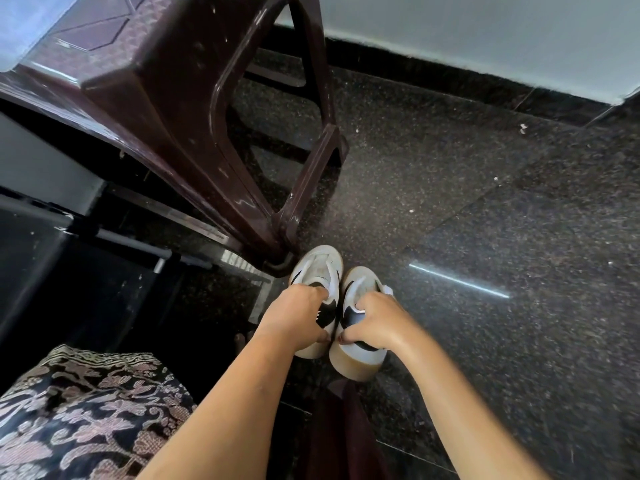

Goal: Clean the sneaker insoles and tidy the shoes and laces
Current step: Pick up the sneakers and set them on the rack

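Note:
Two white sneakers with black side panels and tan soles sit side by side on the dark floor, toes pointing away from me. My left hand point(298, 315) grips the left sneaker point(320, 268) over its opening, fingers curled inside. My right hand point(372, 322) grips the right sneaker point(360, 358) the same way, thumb on its inner side. The right sneaker's heel is tilted up, showing the tan sole. Insoles and most of the laces are hidden by my hands.
A dark brown plastic stool point(194, 109) stands just behind and left of the sneakers, one leg point(277, 251) almost touching the left toe. A patterned cloth point(83, 410) lies at the lower left. A white wall with black skirting point(450, 74) runs along the back.

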